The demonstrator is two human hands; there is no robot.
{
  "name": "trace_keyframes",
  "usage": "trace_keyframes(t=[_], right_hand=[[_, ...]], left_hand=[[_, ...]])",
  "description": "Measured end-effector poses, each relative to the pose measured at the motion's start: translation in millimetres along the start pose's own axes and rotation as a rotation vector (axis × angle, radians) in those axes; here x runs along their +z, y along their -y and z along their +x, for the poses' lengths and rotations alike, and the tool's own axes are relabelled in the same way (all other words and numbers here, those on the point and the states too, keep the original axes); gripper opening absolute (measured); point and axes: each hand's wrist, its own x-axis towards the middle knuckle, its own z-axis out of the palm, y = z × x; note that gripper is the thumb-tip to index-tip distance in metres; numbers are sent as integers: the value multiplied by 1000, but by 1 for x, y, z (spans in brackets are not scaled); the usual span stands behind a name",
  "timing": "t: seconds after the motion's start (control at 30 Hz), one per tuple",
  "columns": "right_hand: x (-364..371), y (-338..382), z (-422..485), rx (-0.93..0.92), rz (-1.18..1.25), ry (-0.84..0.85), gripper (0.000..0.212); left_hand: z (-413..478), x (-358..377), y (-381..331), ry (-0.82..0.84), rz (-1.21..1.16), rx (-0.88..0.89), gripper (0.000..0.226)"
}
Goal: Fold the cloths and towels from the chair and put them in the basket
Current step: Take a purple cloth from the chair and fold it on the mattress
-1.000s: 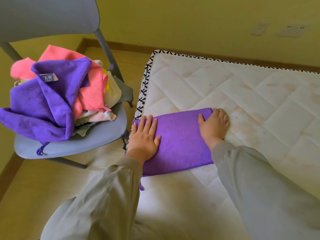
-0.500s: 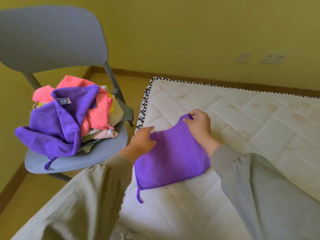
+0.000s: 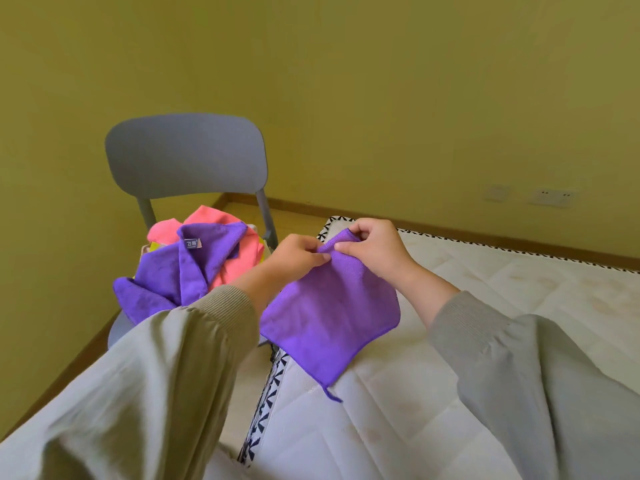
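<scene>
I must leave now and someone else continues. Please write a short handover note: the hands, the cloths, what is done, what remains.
Left hand and right hand both pinch the top corner of a purple cloth, held over the mattress edge.
Done: this cloth looks folded.
A pile of purple and pink cloths lies on the grey chair.
The basket is not in view.
To do: put this cloth in the basket, then fold the pile.

Beside your mattress (image 3: 485, 306), off its left edge, the grey chair (image 3: 187, 157) carries a heap of purple and pink cloths (image 3: 207, 261) on its seat.
</scene>
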Motion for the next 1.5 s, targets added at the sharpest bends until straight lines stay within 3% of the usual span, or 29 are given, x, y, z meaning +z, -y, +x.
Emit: trace_keyframes(t=[0.17,0.33,0.5,0.7,0.9,1.03,1.2,1.33,1.5], right_hand=[[-4,13,-11,87,-119,215,35],[-1,49,-19,-1,-138,117,28],[1,92,-26,-119,-226,225,30],[-7,112,-22,-174,-377,202,18],[-13,106,-33,-151,-338,109,21],[-15,117,-40,-204,-259,143,18],[-19,137,-45,-250,-299,156,18],[-19,145,-49,-231,-387,222,15],[-28,147,-49,-220,-479,271,15]], left_hand=[[-21,-29,-9,-167,-33,19,30],[-43,-52,-23,-170,-38,91,19],[-69,-71,-51,-348,25,261,18],[-88,-94,-66,-478,194,349,13],[-110,-103,-64,-470,352,430,23],[-121,-105,-66,-469,448,525,29],[-124,-111,-67,-459,548,504,28],[-124,-118,-66,-403,463,438,48],[-118,-128,-62,-382,422,303,16]])
